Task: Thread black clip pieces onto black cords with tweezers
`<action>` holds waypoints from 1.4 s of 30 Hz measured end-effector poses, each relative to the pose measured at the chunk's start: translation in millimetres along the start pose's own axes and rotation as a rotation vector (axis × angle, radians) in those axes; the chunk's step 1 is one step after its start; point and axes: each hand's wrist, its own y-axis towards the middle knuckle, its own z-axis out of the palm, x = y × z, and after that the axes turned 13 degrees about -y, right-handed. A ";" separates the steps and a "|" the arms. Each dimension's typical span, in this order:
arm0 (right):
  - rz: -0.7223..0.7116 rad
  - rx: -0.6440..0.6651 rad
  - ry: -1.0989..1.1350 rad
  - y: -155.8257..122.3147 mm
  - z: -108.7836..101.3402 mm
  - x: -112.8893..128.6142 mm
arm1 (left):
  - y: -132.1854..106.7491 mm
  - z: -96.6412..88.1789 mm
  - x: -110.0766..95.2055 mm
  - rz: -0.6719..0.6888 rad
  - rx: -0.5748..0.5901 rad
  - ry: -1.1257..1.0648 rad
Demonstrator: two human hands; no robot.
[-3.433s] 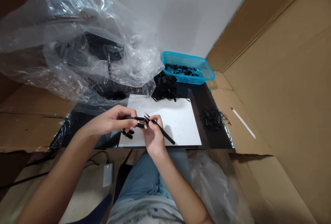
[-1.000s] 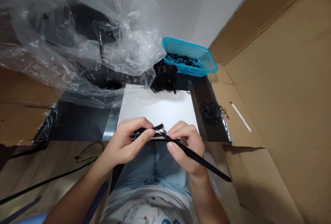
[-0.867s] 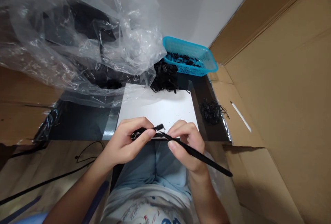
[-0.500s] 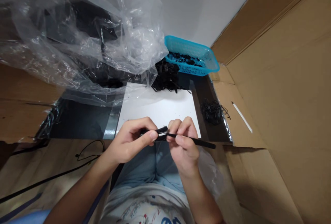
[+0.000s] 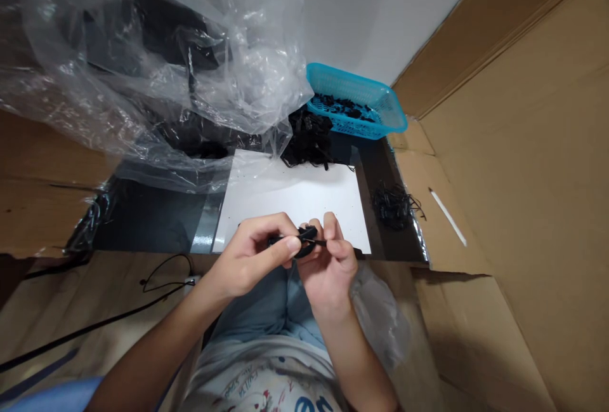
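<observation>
My left hand [image 5: 259, 248] is closed over the front edge of the work surface, its thumb and forefinger pinching a small curved black piece [image 5: 307, 248]. The piece looks soft and partly looped; its left part is hidden in the fingers. My right hand [image 5: 330, 266] meets it from the right and grips a slim black tweezers-like tool [image 5: 358, 252] between thumb and fingers. The thin end of that tool points left at the black piece, and it appears to touch it. Behind my hands lies a white sheet [image 5: 290, 193] with tiny dark specks.
A heap of black pieces [image 5: 308, 139] lies at the sheet's back edge. Behind it stands a blue basket [image 5: 397, 117] with black bits inside. Black stringy scraps [image 5: 396, 204] and a white pencil-like stick [image 5: 448, 216] lie right. Clear plastic [image 5: 247, 69] covers the back left; cardboard [image 5: 523, 113] walls the right.
My right hand has shifted slightly left, closer to my left hand. The tool has turned so less of it shows, and the black piece now appears more curled between the fingers.
</observation>
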 end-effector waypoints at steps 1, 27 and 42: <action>0.006 -0.001 0.003 0.1 -0.4 -0.1 | 0.3 0.8 0.9 -0.006 0.001 -0.017; -1.065 0.201 -1.267 -28.2 -27.0 40.1 | -11.5 15.7 -12.4 -0.007 -0.087 0.161; -1.041 0.230 -1.272 -33.1 -23.8 38.3 | -14.9 15.9 -12.2 -0.138 -0.072 0.013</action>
